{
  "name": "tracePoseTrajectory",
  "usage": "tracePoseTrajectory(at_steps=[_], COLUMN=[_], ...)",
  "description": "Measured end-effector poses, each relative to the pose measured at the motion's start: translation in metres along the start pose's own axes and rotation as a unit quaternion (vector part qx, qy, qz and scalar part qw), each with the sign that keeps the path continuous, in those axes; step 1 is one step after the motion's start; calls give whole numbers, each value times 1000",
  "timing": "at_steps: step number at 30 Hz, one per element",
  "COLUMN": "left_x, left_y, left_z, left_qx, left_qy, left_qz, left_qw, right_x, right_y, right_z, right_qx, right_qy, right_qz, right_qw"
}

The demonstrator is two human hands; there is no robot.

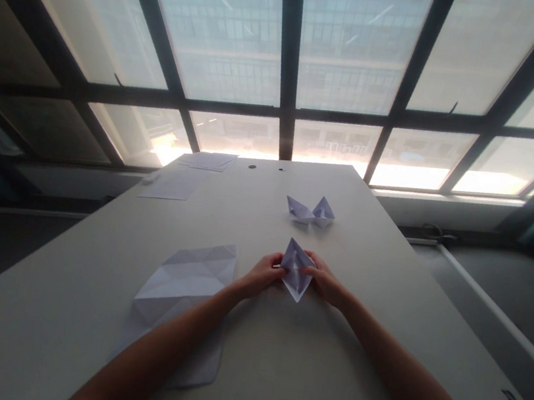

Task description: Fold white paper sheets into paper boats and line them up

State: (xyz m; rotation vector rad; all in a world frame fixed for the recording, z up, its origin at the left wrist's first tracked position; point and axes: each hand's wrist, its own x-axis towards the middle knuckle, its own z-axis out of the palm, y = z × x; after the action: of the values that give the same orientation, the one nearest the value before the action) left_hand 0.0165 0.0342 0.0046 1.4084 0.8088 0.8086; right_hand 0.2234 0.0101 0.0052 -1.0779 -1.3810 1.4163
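Note:
A folded white paper boat (295, 273) is held between my two hands, just above the white table (347, 370). My left hand (264, 274) grips its left side, thumb on the near face and fingers partly hidden behind. On the opposite edge, my right hand (325, 280) pinches the paper with the thumb laid over its inner fold. Beyond my hands stand two finished-looking paper boats (299, 211) (323, 213), close together. A creased, unfolded sheet of paper (191, 275) lies to the left, partly under my left forearm.
Flat white sheets (174, 184) lie at the far left of the table, with more paper (210, 160) behind them. Two small dark round spots (252, 167) show near the far edge. A dark mark (508, 396) is at the right edge. Large windows (348, 46) rise beyond.

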Motion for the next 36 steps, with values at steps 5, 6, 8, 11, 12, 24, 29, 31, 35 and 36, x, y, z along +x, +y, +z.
tracePoseTrajectory(at_steps=[5,6,8,11,12,24,29,31,35,36], left_x=[2,2,4,5,5,2,2,2,4,4], left_y=[1,1,1,1,1,1,0,-1,-4,-5], left_z=[-5,-6,-8,-10,-10,-10,-10,-11,-12,-13], left_qx=[144,185,255,288,280,188,184,182,178,178], left_qy=[32,50,99,185,210,272,274,275,273,273], left_qz=[15,25,53,85,86,70,70,74,85,87], left_qw=[989,981,960,936,933,941,942,941,942,942], right_x=[10,11,12,10,9,-3,-1,0,-2,-2], right_y=[10,11,12,8,4,-63,-71,-71,-73,-75], right_z=[-10,-13,-19,-24,-24,8,20,23,25,22], right_qx=[-126,-149,-172,-194,-202,-458,-532,-550,-571,-571], right_qy=[92,118,162,212,221,22,-11,-20,-18,-14], right_qz=[-35,-48,-62,-94,-108,-67,-28,-25,-27,-25], right_qw=[987,981,970,953,948,886,846,834,821,820])
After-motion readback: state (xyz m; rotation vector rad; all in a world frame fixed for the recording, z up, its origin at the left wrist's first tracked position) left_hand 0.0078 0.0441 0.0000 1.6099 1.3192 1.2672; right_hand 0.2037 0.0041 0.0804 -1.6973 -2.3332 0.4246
